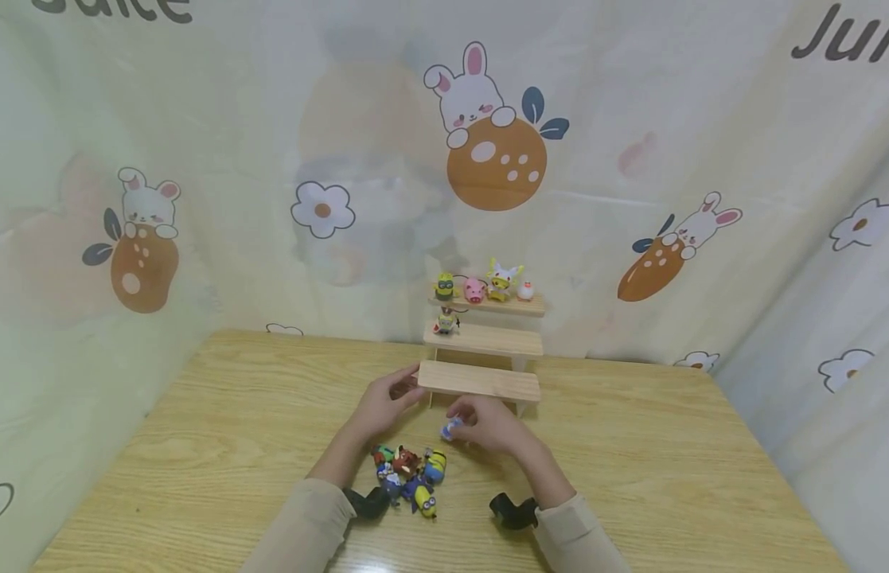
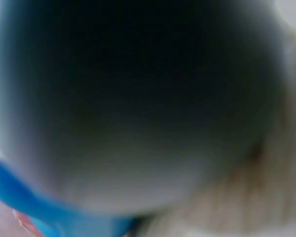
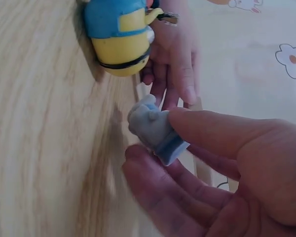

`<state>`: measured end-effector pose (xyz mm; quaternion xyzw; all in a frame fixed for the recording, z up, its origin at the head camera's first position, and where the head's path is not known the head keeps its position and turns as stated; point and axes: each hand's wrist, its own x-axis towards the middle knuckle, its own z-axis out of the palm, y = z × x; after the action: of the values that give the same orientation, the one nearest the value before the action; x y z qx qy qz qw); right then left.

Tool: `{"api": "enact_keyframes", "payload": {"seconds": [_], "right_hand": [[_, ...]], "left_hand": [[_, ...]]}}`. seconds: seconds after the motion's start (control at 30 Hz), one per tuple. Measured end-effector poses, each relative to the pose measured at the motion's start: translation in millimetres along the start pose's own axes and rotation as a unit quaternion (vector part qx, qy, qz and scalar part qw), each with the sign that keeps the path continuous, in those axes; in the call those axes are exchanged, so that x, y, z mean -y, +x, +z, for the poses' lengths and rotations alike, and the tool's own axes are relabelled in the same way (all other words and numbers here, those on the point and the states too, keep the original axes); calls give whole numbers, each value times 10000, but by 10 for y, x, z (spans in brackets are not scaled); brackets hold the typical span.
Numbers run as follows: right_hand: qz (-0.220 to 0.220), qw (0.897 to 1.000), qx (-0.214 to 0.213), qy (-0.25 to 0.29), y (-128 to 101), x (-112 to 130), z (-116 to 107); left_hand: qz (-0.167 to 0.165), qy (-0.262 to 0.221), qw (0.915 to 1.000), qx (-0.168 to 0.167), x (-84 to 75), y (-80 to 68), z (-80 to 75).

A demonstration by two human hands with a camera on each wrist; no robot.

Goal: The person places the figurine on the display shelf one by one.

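Head: your R grip (image 1: 487, 422) clamped on blue-white toy (image 1: 451, 430), 7 o'clock of stand (image 1: 480, 380); L grip (image 1: 383, 404), spread apart, at 8 o'clock, prob. steadying it. L wrist: blurred, can't tell. R wrist: thumb-to-finger pinch, presumably b/c toy's small.

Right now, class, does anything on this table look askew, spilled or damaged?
Mildly askew: several toy figures lie jumbled on the table, some tipped over, while the pink pig stands upright on the shelf. Nothing looks spilled; no damage shows.
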<state>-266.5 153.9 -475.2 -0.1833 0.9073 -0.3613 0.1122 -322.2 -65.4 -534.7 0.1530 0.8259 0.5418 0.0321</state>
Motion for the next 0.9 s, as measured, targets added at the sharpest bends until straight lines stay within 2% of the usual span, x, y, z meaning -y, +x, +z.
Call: {"api": "enact_keyframes", "payload": {"seconds": [0.13, 0.3, 0.9], "right_hand": [[-21, 9998, 77, 156, -3, -11, -17], [-163, 9998, 86, -62, -7, 6, -13], [-231, 9948, -488, -862, -18, 104, 35]], "left_hand": [[-11, -14, 10000, 3, -13, -6, -3], [85, 61, 9999, 8, -20, -9, -6], [41, -26, 10000, -2, -14, -15, 1]]}}
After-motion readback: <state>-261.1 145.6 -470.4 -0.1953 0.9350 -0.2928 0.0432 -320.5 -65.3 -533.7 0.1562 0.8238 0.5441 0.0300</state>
